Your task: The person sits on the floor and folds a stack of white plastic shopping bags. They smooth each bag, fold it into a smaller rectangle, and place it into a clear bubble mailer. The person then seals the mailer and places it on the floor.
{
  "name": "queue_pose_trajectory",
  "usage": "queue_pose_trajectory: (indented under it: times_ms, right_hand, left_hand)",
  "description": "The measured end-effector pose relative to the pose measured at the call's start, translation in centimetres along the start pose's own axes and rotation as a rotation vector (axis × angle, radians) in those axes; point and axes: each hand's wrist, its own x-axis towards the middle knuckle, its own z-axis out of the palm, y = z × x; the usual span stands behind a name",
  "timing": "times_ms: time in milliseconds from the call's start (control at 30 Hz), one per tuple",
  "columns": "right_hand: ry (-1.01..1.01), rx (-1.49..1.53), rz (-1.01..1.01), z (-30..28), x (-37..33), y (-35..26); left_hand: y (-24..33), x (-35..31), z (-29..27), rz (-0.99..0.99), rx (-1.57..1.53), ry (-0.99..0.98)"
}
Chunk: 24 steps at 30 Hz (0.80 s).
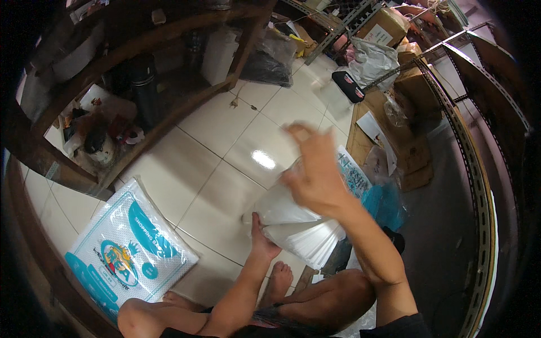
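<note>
Heads up: slip risk

Your left hand point(264, 241) pinches the white plastic stack point(309, 242), right of the teal-and-white pack point(135, 248). Your blurry right hand point(322, 172), farther right of that pack, has thumb and fingers apart. With one-sided grip, slick layers could slide onto the tiles point(197, 160).

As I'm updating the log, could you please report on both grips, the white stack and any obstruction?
Left grip: holding white stack. Right grip: blurred, over it, hold unclear. Right grip partly hides stack; blue-white pack lies apart, left.
</note>
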Motion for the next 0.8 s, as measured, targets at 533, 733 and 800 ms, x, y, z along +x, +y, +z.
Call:
queue_pose_trajectory:
  times_ms: [533,733,800]
  right_hand:
    - [-0.091,0.089,0.231,-1.1,-2.0,5.6]
    - [-0.161,-0.075,0.294,0.0,-2.3,5.8]
    - [0.042,0.237,0.441,-1.4,-1.7,6.4]
  left_hand:
    - [0.5,-0.5,0.3,-0.016,0.044,0.033]
    - [0.4,-1.1,1.3,-0.034,0.047,0.112]
    - [0.5,-1.0,1.2,-0.03,0.048,0.116]
